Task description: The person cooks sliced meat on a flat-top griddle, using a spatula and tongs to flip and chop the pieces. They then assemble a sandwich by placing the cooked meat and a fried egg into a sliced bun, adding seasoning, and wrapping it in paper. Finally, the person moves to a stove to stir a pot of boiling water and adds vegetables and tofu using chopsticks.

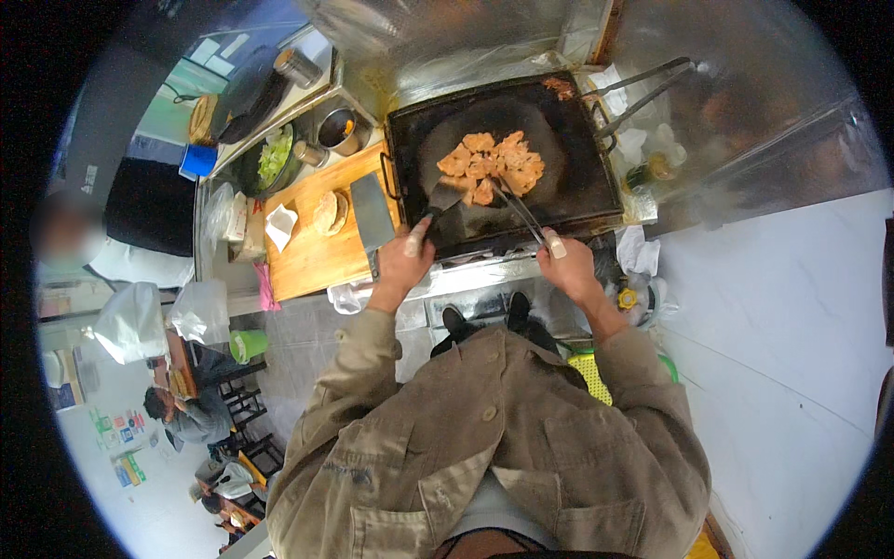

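Observation:
Pieces of browned meat [513, 164] lie in the middle of a black square griddle pan [580, 189]. My left hand [408, 258] holds a spatula [447, 195] by its handle, the blade at the near left edge of the meat. In my right hand [569, 265] are metal tongs [520, 209], their tips at the meat's near side. Both hands are at the pan's front edge. Left of the pan, a wooden cutting board [314, 258] bears a cleaver [374, 209], a round flatbread [330, 213] and a piece of white paper [281, 227].
Behind the board stand a bowl of chopped greens [276, 157], a shaker [311, 154] and a metal pot [346, 133]. Long black tongs [642, 87] rest across the pan's right rim. Plastic bags [133, 321] hang at left. Seated people [195, 419] are farther off.

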The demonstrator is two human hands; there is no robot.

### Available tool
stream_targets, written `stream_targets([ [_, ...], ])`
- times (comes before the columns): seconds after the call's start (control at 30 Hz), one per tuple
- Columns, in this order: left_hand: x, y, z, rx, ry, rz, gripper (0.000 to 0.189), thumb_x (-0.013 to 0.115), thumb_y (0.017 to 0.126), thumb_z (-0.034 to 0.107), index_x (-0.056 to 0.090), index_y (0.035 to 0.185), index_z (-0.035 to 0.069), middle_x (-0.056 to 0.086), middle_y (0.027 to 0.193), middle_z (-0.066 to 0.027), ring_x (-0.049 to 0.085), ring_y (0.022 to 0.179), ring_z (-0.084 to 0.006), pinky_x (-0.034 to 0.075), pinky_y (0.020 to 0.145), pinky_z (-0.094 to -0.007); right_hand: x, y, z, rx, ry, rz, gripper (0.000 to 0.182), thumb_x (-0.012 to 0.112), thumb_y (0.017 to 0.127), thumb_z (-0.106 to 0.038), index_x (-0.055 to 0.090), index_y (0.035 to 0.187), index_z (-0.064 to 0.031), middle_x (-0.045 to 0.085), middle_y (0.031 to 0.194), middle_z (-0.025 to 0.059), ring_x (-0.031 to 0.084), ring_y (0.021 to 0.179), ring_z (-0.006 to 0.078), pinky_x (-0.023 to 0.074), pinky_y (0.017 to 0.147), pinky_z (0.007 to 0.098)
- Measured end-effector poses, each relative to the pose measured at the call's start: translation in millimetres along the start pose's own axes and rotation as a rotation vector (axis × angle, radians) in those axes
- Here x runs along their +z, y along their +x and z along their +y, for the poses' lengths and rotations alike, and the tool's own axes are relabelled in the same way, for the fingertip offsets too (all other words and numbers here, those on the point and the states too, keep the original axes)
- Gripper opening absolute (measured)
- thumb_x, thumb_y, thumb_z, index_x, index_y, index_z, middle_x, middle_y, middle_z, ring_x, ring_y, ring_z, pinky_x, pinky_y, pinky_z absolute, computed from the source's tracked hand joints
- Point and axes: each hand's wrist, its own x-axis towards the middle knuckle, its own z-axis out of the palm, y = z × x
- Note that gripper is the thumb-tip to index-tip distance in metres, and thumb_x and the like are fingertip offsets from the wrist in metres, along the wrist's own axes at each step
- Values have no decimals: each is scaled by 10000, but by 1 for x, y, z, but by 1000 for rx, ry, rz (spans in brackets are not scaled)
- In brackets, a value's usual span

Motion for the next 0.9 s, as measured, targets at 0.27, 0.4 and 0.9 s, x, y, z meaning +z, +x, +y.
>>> stream_targets([
  [0.27,-26,0,66,308,-15,-347,464,698,805,214,638,1238,59,681,803,-198,677,792,-402,545,682,-499,-10,-10,65,125,171,454,415,623,885,-264,637,1182,26,668,728,220,649,634,408,530,582,492],
  [0.4,49,43,163,473,-40,-316,506,677,805,185,568,1265,5,646,744,-209,660,734,-414,516,618,-543,-64,-22,33,221,394,430,354,634,920,-237,635,1182,2,635,689,211,632,599,394,504,556,453],
  [0.9,26,256,50,367,75,-184,430,641,921,279,615,1325,133,707,1028,-187,682,890,-377,551,774,-486,2,-111,40,483,630,287,338,631,920,-234,616,1164,0,643,778,220,645,669,383,501,604,420],
])
